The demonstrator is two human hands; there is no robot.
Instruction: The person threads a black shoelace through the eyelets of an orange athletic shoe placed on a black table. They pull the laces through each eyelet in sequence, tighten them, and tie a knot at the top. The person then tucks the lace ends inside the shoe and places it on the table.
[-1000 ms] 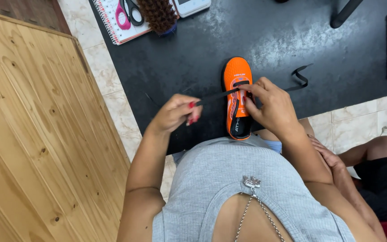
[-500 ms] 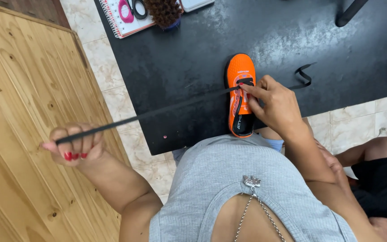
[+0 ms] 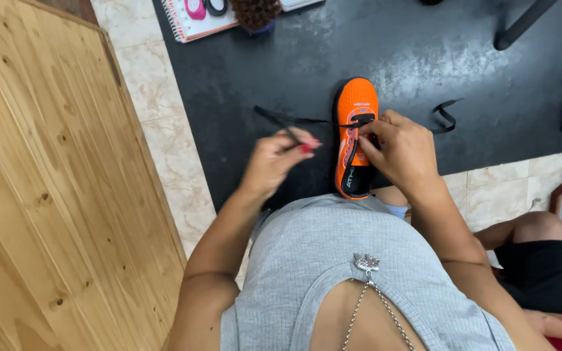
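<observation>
We had the orange shoe (image 3: 354,140) standing on the black mat (image 3: 242,78), toe pointing far, just ahead of our knees. Our right hand (image 3: 403,153) was closed over the tongue and eyelets, fingers curled down onto the upper to steady it. Our left hand (image 3: 274,159) sat just left of the shoe, its fingertips pinched together on the black lace (image 3: 287,120), which ran from that pinch across to the eyelets, with a short tail sticking out to the far left. A second loose end (image 3: 447,116) lay curled on the mat to the right of the shoe, apart from both hands.

To our mind the risks lay in the lace. The pinch was only a fingertip one, so a sharp tug could have let the lace slide out. Pulling hard sideways could also have dragged or tipped the shoe, since only the right hand held it down. And with the right end lying free, a long pull on the left might have drawn that end back through the eyelets and left the two sides uneven.

A notebook (image 3: 196,19) and a brush (image 3: 255,12) lay at the far edge, and a wooden board (image 3: 47,195) lay to the left.
</observation>
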